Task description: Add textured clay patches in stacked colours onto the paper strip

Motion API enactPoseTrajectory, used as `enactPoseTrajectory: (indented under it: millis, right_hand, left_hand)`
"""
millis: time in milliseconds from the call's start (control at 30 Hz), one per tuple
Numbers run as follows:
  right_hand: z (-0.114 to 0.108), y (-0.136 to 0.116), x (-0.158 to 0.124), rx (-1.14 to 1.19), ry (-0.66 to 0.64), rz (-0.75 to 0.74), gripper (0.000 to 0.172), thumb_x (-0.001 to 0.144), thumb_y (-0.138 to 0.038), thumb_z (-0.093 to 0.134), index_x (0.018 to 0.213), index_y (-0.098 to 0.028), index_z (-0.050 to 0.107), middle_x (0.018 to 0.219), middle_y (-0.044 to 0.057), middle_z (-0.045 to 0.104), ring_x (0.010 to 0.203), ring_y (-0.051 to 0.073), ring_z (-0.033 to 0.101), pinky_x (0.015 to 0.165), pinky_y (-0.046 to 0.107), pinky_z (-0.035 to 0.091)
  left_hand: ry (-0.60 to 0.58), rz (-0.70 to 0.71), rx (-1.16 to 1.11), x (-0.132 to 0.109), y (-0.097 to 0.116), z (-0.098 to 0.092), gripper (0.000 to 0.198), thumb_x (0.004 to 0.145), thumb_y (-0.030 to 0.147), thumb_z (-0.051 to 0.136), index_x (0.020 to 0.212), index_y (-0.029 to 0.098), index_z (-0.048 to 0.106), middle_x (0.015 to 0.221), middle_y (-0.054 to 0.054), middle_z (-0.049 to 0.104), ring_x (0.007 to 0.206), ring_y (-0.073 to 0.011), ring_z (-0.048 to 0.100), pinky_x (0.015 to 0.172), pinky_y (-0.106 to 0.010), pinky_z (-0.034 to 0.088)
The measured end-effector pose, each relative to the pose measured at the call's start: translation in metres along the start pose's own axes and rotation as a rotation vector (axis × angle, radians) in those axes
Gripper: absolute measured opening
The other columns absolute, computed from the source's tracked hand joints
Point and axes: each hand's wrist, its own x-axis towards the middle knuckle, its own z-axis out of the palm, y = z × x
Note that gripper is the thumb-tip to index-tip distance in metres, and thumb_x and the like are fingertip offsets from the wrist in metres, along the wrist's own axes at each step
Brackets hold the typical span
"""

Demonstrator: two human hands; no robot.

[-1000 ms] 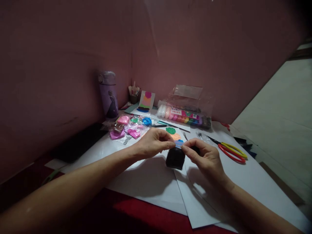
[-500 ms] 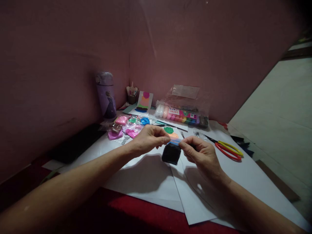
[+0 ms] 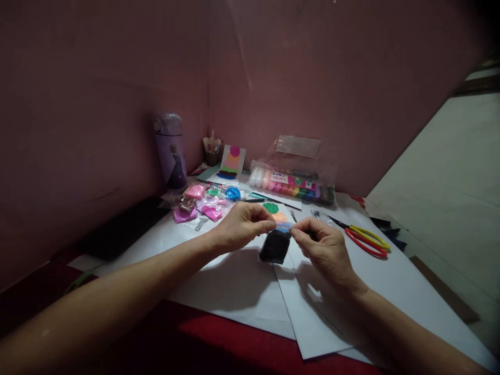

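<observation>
Between my two hands hangs a small clear zip bag with a blue strip along its top and black clay (image 3: pixel 275 247) inside. My left hand (image 3: pixel 247 225) pinches the bag's upper left edge between thumb and fingers. At the other end of the blue strip, my right hand (image 3: pixel 322 245) has its thumb and fingertips closed on the bag. Some black also shows by the right fingers, too dark to make out. Just behind the bag, green and peach clay shapes (image 3: pixel 278 214) lie on white paper, partly hidden by my hands.
Scissors (image 3: pixel 367 240) with red and yellow handles lie at right. Bagged clay (image 3: pixel 213 211) in several colours sits left of centre. Behind stand a purple bottle (image 3: pixel 172 156), a propped colour picture (image 3: pixel 231 164) and a pack of clay (image 3: pixel 292 185). White paper (image 3: pixel 234 291) covers the table.
The bag and my fingertips have shifted very slightly to the right, and the black clay hangs a little more tilted. Both hands keep their pinch.
</observation>
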Motion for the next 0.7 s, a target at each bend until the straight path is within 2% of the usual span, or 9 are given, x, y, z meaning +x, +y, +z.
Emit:
enactPoseTrajectory:
  millis: [67, 167, 233, 267, 333, 400, 533, 633, 700]
  right_hand:
    - [0.000, 0.000, 0.000, 0.018, -0.013, 0.006, 0.019, 0.074, -0.030, 0.065, 0.062, -0.017, 0.058, 0.049, -0.006, 0.041, 0.043, 0.008, 0.032, 0.040, 0.022, 0.025]
    - [0.000, 0.001, 0.002, 0.133, -0.072, 0.050, 0.020, 0.078, -0.037, 0.063, 0.075, -0.017, 0.061, 0.051, -0.006, 0.040, 0.044, 0.008, 0.032, 0.039, 0.022, 0.025]
    - [0.001, 0.001, 0.003, 0.185, -0.071, 0.096, 0.019, 0.079, -0.037, 0.062, 0.084, -0.018, 0.060, 0.055, -0.006, 0.042, 0.045, 0.008, 0.035, 0.040, 0.021, 0.027]
    - [0.001, 0.000, 0.003, 0.205, -0.061, 0.120, 0.018, 0.079, -0.035, 0.062, 0.087, -0.019, 0.059, 0.058, -0.006, 0.044, 0.046, 0.008, 0.037, 0.040, 0.020, 0.029]
    - [0.002, 0.000, 0.003, 0.240, -0.046, 0.156, 0.016, 0.078, -0.031, 0.064, 0.088, -0.020, 0.056, 0.065, -0.004, 0.050, 0.049, 0.009, 0.042, 0.042, 0.021, 0.034]
    - [0.004, 0.000, 0.003, 0.280, -0.059, 0.179, 0.017, 0.077, -0.030, 0.064, 0.089, -0.021, 0.055, 0.069, -0.003, 0.053, 0.049, 0.010, 0.045, 0.044, 0.022, 0.038]
    - [0.003, 0.002, 0.003, 0.304, -0.088, 0.171, 0.023, 0.078, -0.036, 0.065, 0.093, -0.019, 0.059, 0.065, -0.002, 0.056, 0.047, 0.010, 0.046, 0.042, 0.023, 0.040]
    - [-0.003, 0.004, 0.005, 0.294, -0.021, 0.117, 0.023, 0.077, -0.038, 0.068, 0.086, -0.017, 0.064, 0.066, 0.000, 0.058, 0.045, 0.008, 0.043, 0.037, 0.020, 0.033]
    - [-0.007, 0.005, 0.008, 0.318, 0.044, 0.099, 0.022, 0.077, -0.038, 0.068, 0.081, -0.017, 0.064, 0.064, -0.001, 0.056, 0.042, 0.006, 0.038, 0.035, 0.019, 0.027]
  left_hand:
    - [0.021, -0.002, -0.002, 0.000, 0.002, 0.001, 0.013, 0.070, 0.023, 0.062, 0.069, 0.010, 0.062, 0.057, 0.002, 0.053, 0.050, -0.0060, 0.045, 0.046, -0.019, 0.034]
    - [0.128, -0.043, -0.031, 0.002, 0.006, -0.007, 0.015, 0.068, 0.025, 0.062, 0.065, 0.011, 0.060, 0.052, 0.003, 0.050, 0.044, -0.0058, 0.042, 0.043, -0.019, 0.032]
    - [0.251, -0.050, -0.041, 0.007, 0.008, -0.018, 0.018, 0.069, 0.028, 0.063, 0.063, 0.012, 0.058, 0.050, 0.003, 0.049, 0.043, -0.0064, 0.042, 0.042, -0.020, 0.032]
    - [0.353, -0.020, -0.016, 0.011, 0.008, -0.025, 0.018, 0.068, 0.028, 0.063, 0.061, 0.012, 0.057, 0.050, 0.003, 0.049, 0.043, -0.0063, 0.042, 0.042, -0.020, 0.032]
    - [0.604, 0.016, 0.168, 0.018, 0.005, -0.042, 0.017, 0.070, 0.027, 0.060, 0.063, 0.012, 0.059, 0.051, 0.003, 0.050, 0.043, -0.0067, 0.041, 0.044, -0.021, 0.034]
    - [0.725, 0.019, 0.246, 0.024, -0.001, -0.059, 0.016, 0.071, 0.026, 0.058, 0.065, 0.012, 0.061, 0.053, 0.002, 0.051, 0.046, -0.0084, 0.044, 0.047, -0.022, 0.035]
    - [0.871, -0.004, 0.421, 0.028, -0.015, -0.077, 0.008, 0.068, 0.018, 0.059, 0.069, 0.013, 0.066, 0.068, -0.005, 0.061, 0.070, -0.0182, 0.057, 0.067, -0.028, 0.043]
    - [0.942, 0.024, 0.617, 0.024, -0.015, -0.073, 0.035, 0.064, 0.012, 0.064, 0.099, 0.015, 0.066, 0.104, -0.012, 0.061, 0.104, -0.0288, 0.050, 0.090, -0.039, 0.037]
    - [0.931, 0.114, 0.891, 0.020, -0.010, -0.063, 0.046, 0.069, 0.014, 0.064, 0.115, 0.013, 0.059, 0.116, -0.016, 0.054, 0.112, -0.0324, 0.043, 0.095, -0.044, 0.033]
